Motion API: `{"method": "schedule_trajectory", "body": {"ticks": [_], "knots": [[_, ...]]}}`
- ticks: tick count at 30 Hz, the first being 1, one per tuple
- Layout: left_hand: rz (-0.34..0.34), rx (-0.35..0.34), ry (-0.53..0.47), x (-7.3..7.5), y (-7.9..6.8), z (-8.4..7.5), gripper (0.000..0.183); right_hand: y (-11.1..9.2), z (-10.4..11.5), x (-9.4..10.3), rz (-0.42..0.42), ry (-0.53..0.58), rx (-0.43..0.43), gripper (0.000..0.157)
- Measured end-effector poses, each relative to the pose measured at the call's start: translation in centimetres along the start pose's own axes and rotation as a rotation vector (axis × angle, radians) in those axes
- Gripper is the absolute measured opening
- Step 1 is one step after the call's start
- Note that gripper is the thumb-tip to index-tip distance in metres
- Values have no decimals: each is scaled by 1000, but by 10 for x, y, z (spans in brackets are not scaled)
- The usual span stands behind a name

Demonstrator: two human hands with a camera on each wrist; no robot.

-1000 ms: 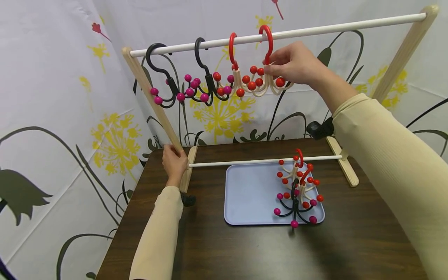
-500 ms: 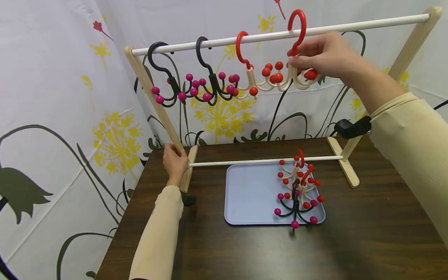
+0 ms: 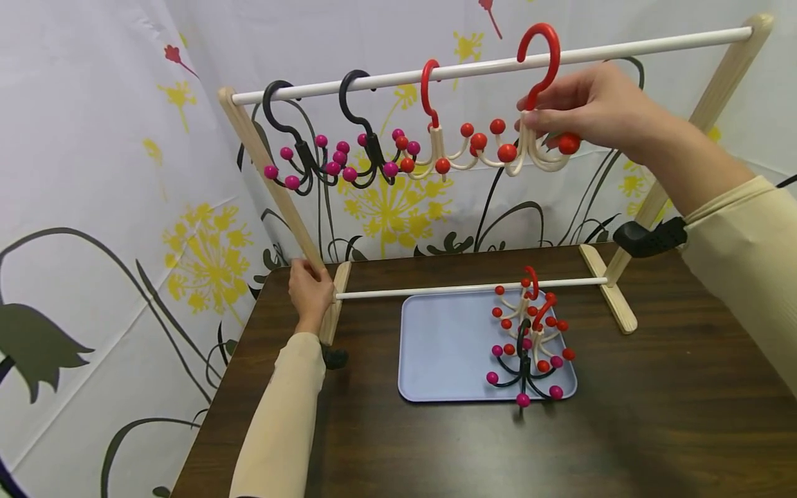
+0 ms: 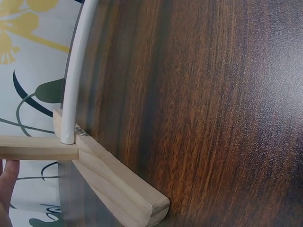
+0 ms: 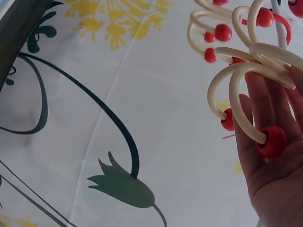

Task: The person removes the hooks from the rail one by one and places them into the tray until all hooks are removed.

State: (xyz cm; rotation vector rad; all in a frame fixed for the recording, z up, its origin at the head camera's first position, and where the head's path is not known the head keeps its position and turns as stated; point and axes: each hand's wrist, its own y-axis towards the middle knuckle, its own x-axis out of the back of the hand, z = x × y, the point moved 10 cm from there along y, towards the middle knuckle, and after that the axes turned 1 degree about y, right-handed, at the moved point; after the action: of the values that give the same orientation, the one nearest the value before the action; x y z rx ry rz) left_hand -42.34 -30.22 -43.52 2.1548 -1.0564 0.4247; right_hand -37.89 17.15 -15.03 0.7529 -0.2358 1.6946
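Observation:
My right hand (image 3: 600,111) pinches the neck of a multi-arm hanger with a red hook (image 3: 551,69), cream arms and red ball tips. Its hook arches over the white top rail (image 3: 486,67), and in the right wrist view the cream arms (image 5: 244,101) curve in front of my fingers. To its left on the rail hang a second red-hooked hanger (image 3: 437,142) and two black ones, the nearer black hanger (image 3: 373,149) and the far-left black hanger (image 3: 304,155), both with magenta balls. Low on the rack's left wooden post (image 3: 274,187), my left hand (image 3: 310,294) grips the wood.
On the dark table (image 3: 436,449) a pale blue tray (image 3: 448,346) holds two more red-hooked hangers and a black hanger (image 3: 524,363), bunched at its right side. A lower white bar (image 3: 405,290) joins the rack's feet behind it. A patterned curtain (image 3: 124,138) hangs behind.
My right hand has carried the red-hooked hanger rightward along the rail, widening its gap from the other red-hooked one. The hung hangers have swung slightly. My left hand stays on the post.

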Motion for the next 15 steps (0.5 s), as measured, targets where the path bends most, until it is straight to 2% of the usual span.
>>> {"method": "schedule_trajectory", "body": {"ticks": [7, 11, 15], "knots": [[-6, -18, -11, -3, 2, -3, 22, -18, 0, -9, 16, -59, 24, 42], [14, -15, -5, -8, 0, -4, 22, -33, -18, -22, 34, -101, -47, 40], [8, -8, -6, -9, 0, -4, 22, -47, -39, -45, 92, -122, -101, 34]]}}
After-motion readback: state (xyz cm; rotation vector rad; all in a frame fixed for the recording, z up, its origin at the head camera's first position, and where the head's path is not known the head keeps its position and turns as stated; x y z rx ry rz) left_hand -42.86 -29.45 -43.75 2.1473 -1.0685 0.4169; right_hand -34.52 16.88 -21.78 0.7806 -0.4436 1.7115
